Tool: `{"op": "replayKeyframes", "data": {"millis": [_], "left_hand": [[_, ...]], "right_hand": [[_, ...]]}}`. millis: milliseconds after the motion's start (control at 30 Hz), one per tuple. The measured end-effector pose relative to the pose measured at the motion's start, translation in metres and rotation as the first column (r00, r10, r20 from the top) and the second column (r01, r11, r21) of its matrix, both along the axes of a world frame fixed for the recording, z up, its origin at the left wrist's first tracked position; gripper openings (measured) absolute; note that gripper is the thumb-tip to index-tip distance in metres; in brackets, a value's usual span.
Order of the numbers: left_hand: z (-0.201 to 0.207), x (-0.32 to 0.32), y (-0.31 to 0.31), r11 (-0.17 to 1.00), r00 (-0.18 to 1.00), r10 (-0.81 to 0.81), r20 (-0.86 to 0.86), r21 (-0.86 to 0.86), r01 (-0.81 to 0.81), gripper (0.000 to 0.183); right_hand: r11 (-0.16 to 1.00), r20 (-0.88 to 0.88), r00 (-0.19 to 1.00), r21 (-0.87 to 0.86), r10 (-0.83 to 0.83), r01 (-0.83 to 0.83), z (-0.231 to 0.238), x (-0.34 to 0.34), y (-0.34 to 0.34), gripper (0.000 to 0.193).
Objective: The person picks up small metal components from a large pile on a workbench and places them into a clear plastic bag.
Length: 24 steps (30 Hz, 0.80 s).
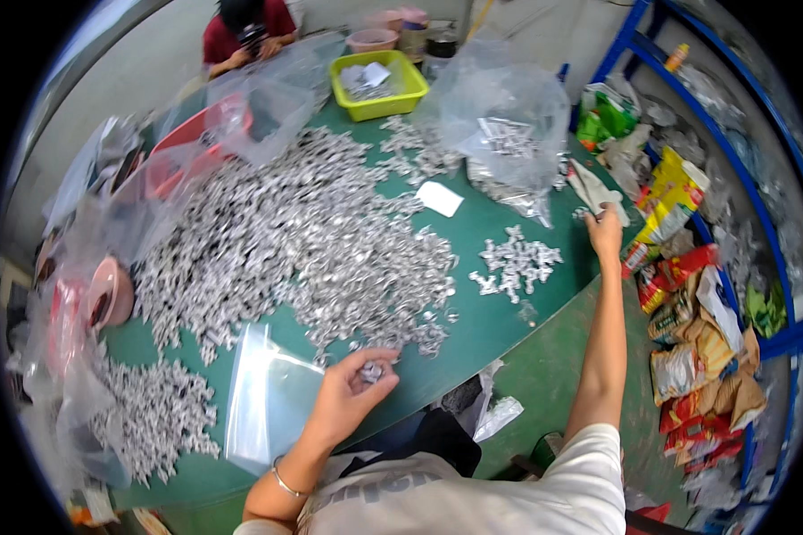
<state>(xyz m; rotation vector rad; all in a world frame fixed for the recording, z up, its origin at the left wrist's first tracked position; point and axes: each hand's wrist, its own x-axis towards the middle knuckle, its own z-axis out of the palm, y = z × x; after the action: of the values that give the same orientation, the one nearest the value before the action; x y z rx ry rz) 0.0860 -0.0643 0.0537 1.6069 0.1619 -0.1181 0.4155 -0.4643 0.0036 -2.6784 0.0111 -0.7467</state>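
Note:
My left hand [352,392] is curled around a few small silvery metal parts at the near edge of the green table [509,343]. Just beyond it lies a large pile of similar metal parts [330,241]. Beside that hand, to the left, is a stack of clear plastic bags [268,397]. My right arm reaches far out to the table's right edge. There my right hand [605,234] has its fingers drawn together beside a whitish cloth or bag [595,189] and some small shiny pieces. What those fingers hold, if anything, is too small to make out.
A smaller group of metal parts [516,263] lies right of the pile, and another heap [156,415] at the left. A filled clear bag [513,147], a yellow-green basin [379,107] and a white card [439,199] are farther back. Blue shelving [723,80] stands right. Another person [248,40] sits beyond.

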Motion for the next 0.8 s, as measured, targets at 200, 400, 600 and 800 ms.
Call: {"op": "replayKeyframes", "data": {"millis": [200, 400, 600, 800], "left_hand": [[-0.014, -0.018, 0.013, 0.821, 0.983, 0.093, -0.159, -0.547, -0.166, 0.03], [-0.021, -0.072, 0.027, 0.881, 0.973, -0.152, -0.173, -0.47, 0.054, 0.021], [-0.035, -0.116, 0.035, 0.901, 0.979, -0.138, -0.151, -0.43, 0.061, 0.019], [-0.033, -0.137, 0.037, 0.913, 0.998, -0.04, -0.05, -0.407, 0.016, 0.025]], "right_hand": [[0.564, -0.128, 0.585, 0.492, 0.801, -0.664, 0.055, -0.179, 0.18, 0.03], [0.221, -0.268, 0.18, 0.13, 0.946, -0.967, 0.042, -0.262, 0.281, 0.055], [0.014, -0.28, 0.084, -0.243, 0.956, -0.97, 0.006, -0.283, 0.326, 0.036], [0.086, 0.101, 0.075, -0.114, 0.992, -0.99, 0.015, -0.287, 0.348, 0.019]]}}
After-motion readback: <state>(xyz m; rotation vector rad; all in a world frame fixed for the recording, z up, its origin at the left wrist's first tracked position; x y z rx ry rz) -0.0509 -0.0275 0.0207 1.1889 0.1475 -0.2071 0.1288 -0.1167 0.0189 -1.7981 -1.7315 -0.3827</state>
